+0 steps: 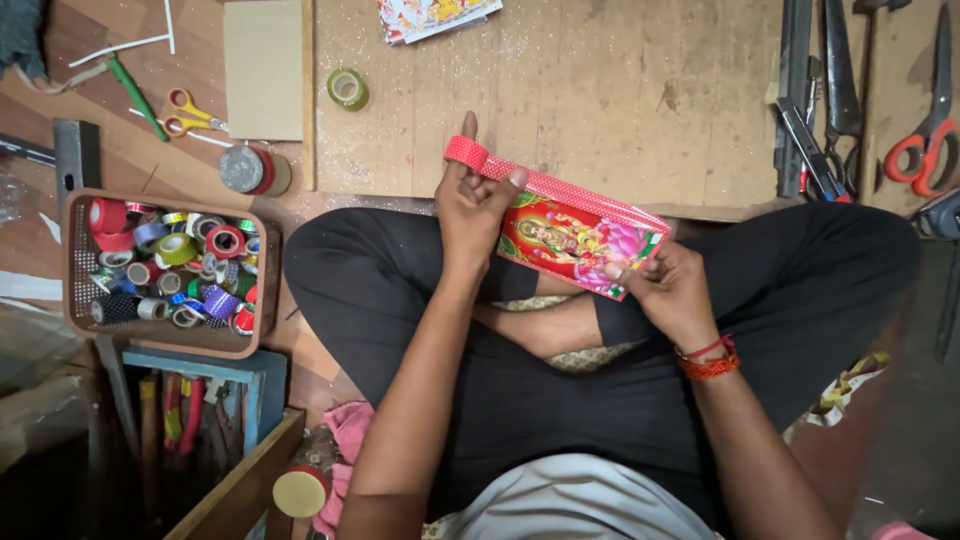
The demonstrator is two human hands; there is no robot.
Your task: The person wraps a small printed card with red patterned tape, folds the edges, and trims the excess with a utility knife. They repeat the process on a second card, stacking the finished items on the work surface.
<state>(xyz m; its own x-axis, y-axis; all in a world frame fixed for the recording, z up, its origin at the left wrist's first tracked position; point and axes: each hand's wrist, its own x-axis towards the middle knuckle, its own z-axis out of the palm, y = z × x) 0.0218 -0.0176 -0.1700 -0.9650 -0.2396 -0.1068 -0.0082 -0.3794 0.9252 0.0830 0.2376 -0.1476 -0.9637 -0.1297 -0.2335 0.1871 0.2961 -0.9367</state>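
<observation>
Head view: looking straight down at someone sitting cross-legged in black trousers, both hands up over the lap.
Left hand (478,200): fingers closed on the end of a red dotted tape strip (560,188), index finger poking up, pulling that strip along the top edge of the picture.
Right hand (668,290): pinching the lower right corner of the glossy red rectangular picture card (575,238), red thread bracelets on the wrist.
Card spot: held in the air between the two hands, tilted, above the knees, just in front of the wooden board (560,90).
Left side: brown plastic basket (72,270) packed with coloured tape rolls.
On the board: small green tape roll (347,88), well apart from the hands.
Far right: red-handled scissors (925,150) next to dark metal tools.
</observation>
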